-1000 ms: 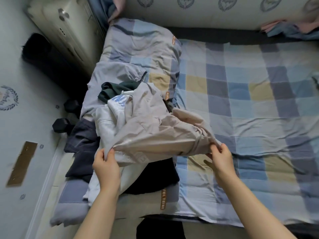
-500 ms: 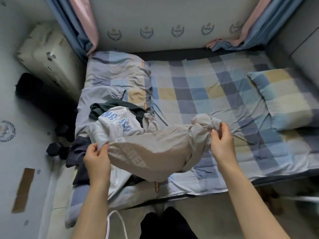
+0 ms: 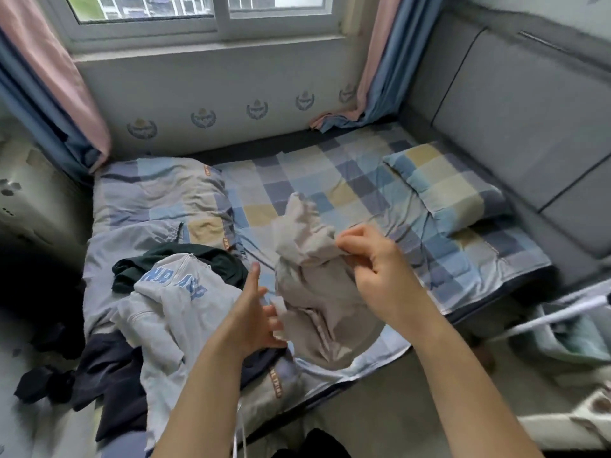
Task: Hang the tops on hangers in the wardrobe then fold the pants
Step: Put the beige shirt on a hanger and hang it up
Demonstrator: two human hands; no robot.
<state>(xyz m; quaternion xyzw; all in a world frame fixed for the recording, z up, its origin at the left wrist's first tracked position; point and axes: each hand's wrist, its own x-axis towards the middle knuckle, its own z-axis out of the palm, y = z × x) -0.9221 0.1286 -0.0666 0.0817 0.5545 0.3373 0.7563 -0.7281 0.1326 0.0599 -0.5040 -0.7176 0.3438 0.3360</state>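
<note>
Checked bed, beige top between both hands.

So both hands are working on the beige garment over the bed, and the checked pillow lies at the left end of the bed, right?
Not quite. The head view shows the checked pillow at the right end of the bed, beside the grey padded panel. The rest holds: the right hand grips the beige garment and the left hand touches it.
</note>
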